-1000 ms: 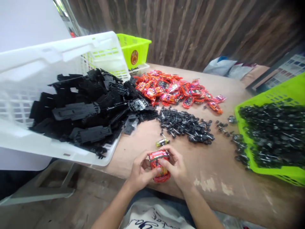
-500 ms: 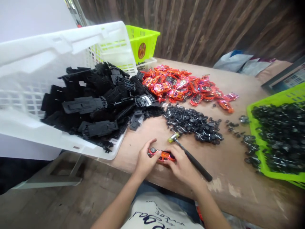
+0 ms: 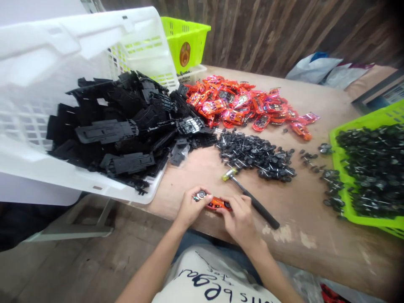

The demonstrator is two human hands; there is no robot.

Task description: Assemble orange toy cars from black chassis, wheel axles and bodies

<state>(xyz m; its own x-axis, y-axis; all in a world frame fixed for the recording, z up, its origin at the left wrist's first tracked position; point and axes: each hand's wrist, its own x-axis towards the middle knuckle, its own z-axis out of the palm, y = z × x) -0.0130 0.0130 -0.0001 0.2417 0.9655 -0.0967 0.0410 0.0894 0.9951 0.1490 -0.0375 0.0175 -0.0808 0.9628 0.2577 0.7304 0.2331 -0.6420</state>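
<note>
An orange toy car (image 3: 216, 203) is held between my two hands near the table's front edge. My left hand (image 3: 191, 207) grips its left end, where a dark wheel (image 3: 201, 194) shows by the thumb. At the other end, the fingers of my right hand (image 3: 237, 212) close around the body. Just beyond my right hand lies a small hammer (image 3: 252, 201) with a yellow head and a black handle. Behind it spreads a heap of black wheels on metal axles (image 3: 252, 153). Parts of the car are hidden by my fingers.
A tipped white basket (image 3: 126, 191) spills black chassis plates (image 3: 107, 130) at the left. Orange car bodies (image 3: 233, 107) are piled at the back. A green basket (image 3: 336, 168) full of wheels stands right; another green basket (image 3: 195, 42) is behind.
The view has shifted slightly. Both hands still hold the toy car, which has turned a little, and my left fingers have drawn in closer around its wheel end.
</note>
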